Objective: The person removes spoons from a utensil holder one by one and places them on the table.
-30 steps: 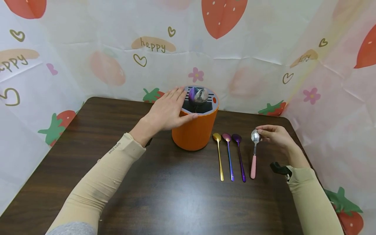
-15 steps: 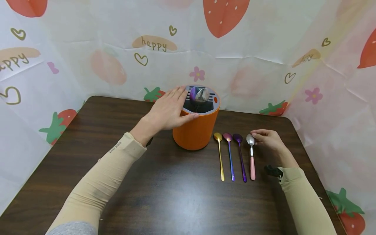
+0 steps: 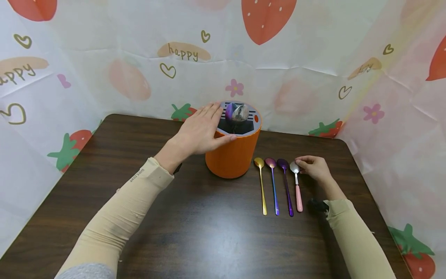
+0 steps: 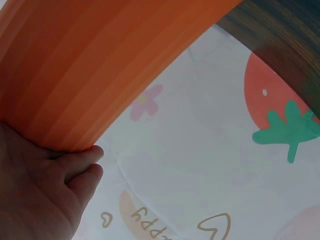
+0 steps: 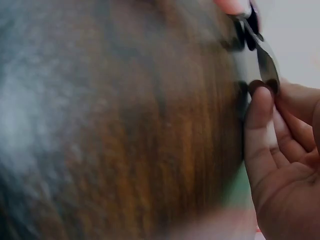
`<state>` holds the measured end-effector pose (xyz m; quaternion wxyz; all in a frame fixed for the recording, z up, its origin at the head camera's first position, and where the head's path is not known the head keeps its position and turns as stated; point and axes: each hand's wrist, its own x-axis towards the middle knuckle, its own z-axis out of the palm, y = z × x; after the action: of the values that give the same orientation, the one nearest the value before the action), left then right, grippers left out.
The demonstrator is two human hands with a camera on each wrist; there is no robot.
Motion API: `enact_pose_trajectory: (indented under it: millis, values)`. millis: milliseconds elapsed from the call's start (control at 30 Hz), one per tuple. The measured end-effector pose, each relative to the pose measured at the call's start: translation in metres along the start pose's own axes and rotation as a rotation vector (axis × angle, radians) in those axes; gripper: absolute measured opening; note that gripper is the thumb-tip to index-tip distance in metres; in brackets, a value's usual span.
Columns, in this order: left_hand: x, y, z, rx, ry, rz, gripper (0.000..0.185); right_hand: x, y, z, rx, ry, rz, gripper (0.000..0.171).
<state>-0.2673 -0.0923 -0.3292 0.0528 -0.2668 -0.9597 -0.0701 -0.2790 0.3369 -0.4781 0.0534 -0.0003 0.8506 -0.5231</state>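
My left hand [image 3: 198, 131] rests against the upper left of an orange cylindrical utensil holder [image 3: 231, 157], its fingers lying straight along the rim and the thumb across the front. In the left wrist view the fingers meet the holder's edge. Inside the holder stand a purple spoon [image 3: 229, 111] and a silver spoon [image 3: 240, 113], bowls up. My right hand [image 3: 315, 168] pinches the bowl tip of a silver spoon with a pink handle [image 3: 299, 197]. To its left, side by side, lie a gold spoon [image 3: 262, 190], a pink-and-blue spoon [image 3: 273, 190] and a dark purple spoon [image 3: 287, 190].
All this is on a dark wood table [image 3: 195, 232]. Behind and to the right hangs a white cloth [image 3: 299, 50] printed with strawberries, close to the table's edges. The right wrist view is partly blurred.
My right hand has moved left with the pink-handled spoon, bringing it close beside the dark purple spoon. The left hand stays on the utensil holder.
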Motion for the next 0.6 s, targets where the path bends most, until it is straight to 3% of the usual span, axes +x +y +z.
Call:
enact_pose_trajectory:
  millis: [233,600]
  values:
    - [-0.0001,0.0002,0.0002,-0.002,0.000,-0.007,0.106,-0.0002,-0.0013,0.0023,-0.066,0.077,-0.012,0.032]
    - [0.0001,-0.0004,0.0005,0.000,0.001,-0.005,0.107,0.0019,0.0004,0.0047,-0.102,0.124,0.009,0.032]
